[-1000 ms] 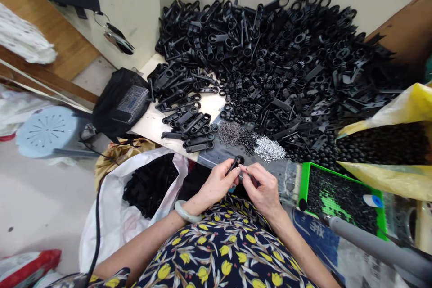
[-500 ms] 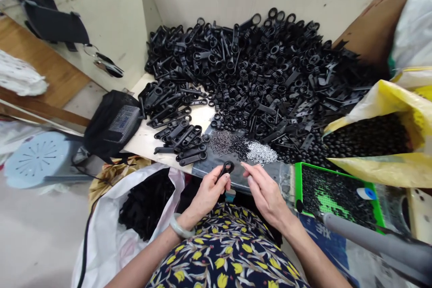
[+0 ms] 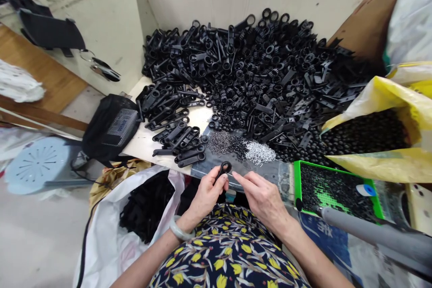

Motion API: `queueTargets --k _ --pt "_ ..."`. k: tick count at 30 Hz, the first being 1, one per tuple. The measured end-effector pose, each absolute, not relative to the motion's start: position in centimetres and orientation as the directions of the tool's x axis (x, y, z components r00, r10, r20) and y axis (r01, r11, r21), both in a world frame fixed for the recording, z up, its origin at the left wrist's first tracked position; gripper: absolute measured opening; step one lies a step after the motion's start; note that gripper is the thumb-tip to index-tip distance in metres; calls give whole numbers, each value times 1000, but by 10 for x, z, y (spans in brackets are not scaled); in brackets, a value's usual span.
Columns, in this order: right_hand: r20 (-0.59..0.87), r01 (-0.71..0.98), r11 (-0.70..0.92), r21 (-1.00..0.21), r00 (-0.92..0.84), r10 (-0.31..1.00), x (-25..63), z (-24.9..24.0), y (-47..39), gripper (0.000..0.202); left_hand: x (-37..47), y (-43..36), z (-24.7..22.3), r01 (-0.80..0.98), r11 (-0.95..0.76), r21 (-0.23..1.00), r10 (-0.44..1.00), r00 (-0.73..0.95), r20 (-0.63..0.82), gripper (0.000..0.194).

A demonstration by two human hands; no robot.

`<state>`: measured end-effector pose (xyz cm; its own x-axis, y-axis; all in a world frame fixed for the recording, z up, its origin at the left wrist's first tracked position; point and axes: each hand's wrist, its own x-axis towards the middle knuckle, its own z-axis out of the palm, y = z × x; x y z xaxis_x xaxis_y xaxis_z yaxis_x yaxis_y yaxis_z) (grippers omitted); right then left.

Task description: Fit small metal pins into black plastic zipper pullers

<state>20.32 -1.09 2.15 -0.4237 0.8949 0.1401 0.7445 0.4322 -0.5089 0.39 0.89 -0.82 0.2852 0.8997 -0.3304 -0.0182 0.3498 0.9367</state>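
Observation:
My left hand (image 3: 206, 192) pinches a black plastic part with a ring-shaped end (image 3: 225, 167), held just off the front edge of the worktable. Close to that ring, my right hand (image 3: 265, 195) has thumb and forefinger together on what looks like a small silvery pin (image 3: 231, 173); it is tiny and partly covered by the fingertips. Right beyond the hands lie a heap of silvery pins (image 3: 259, 152), a heap of small brownish-grey pieces (image 3: 219, 142) and some small black pieces (image 3: 237, 145). Similar black arms with ringed ends (image 3: 191, 155) are laid out at the left.
A large pile of black plastic parts (image 3: 256, 72) fills the walled table. On the right are a yellow-and-white bag (image 3: 371, 162) of black beads, a green tray (image 3: 297, 184) and a grey tube (image 3: 364, 231). A black pouch (image 3: 111, 126) and white sack (image 3: 101, 229) stand left.
My right hand has moved left, bringing its fingertips up to the ring end of the black part. The left hand keeps its hold on that part. The view has shifted slightly.

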Motion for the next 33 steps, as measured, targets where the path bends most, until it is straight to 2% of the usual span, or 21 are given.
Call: queueTargets --k 7,14,18,21,24,28,30,33 --pt "16 717 353 -601 -430 903 202 26 -11 44 5 6 -10 -14 336 942 903 287 -318 38" --pt "-47 678 269 -685 -409 911 197 24 -14 45 10 1 -11 -32 324 945 923 230 -309 30" --pt "-73 660 220 -718 -385 920 192 26 -16 45 12 -2 -8 31 257 966 950 177 -258 27" --pt "-96 666 193 -720 -372 923 189 30 -15 45 10 -2 -8 182 149 972 972 152 -177 24" --pt "-142 669 164 -725 -378 915 191 32 -14 44 3 -1 -14 376 -27 926 983 176 -43 19" --pt "-171 632 117 -766 -376 911 202 26 -23 36 -12 1 -19 486 -407 774 877 446 181 22" --pt "-171 631 105 -769 -360 917 208 20 -29 35 -19 4 -18 496 -524 692 815 527 239 26" --pt "-153 639 99 -763 -328 932 219 17 -34 40 -30 10 -13 605 -503 618 864 378 334 27"
